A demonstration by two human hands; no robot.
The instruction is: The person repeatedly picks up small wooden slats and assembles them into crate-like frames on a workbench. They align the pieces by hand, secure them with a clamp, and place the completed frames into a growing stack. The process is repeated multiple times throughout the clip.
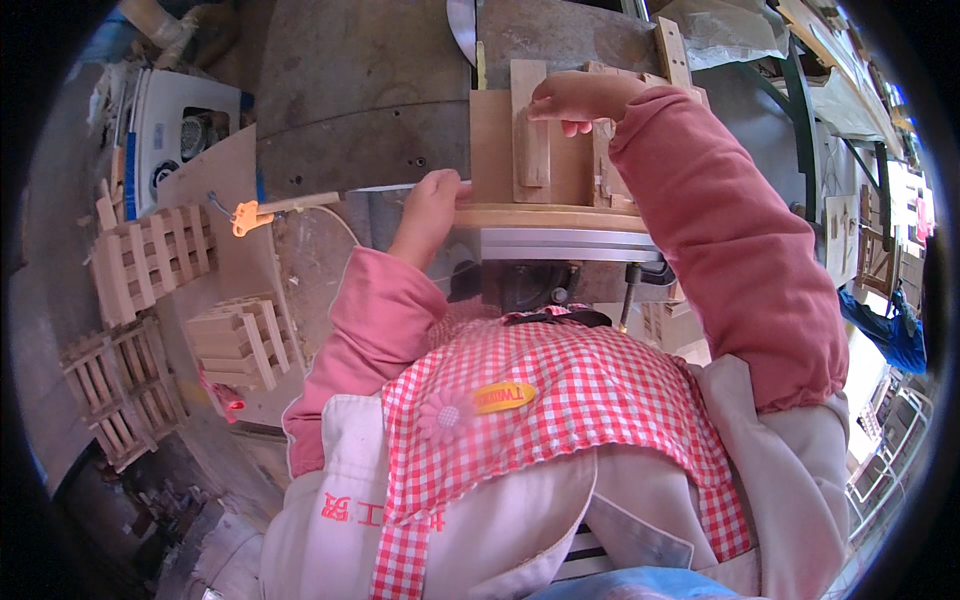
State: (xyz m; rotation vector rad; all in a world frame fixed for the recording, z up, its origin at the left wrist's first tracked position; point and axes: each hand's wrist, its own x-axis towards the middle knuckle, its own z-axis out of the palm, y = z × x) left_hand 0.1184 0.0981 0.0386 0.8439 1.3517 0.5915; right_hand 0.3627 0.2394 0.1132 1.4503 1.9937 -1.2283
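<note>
Grey metal table (365, 70), few small holes in the top. Brown board (490, 150) flat on its right part, carrying pale wood strip (527, 82).

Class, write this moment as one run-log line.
left hand: near board's left edge; right hand: at wood block; blade: beyond left hand

Left of the wooden jig (570, 165), a hand could pass over the metal tabletop (360, 80); off the jig's far-left corner stands, apparently, a blade (462, 28); the right sleeve (715, 220) bars the jig's right end.
</note>
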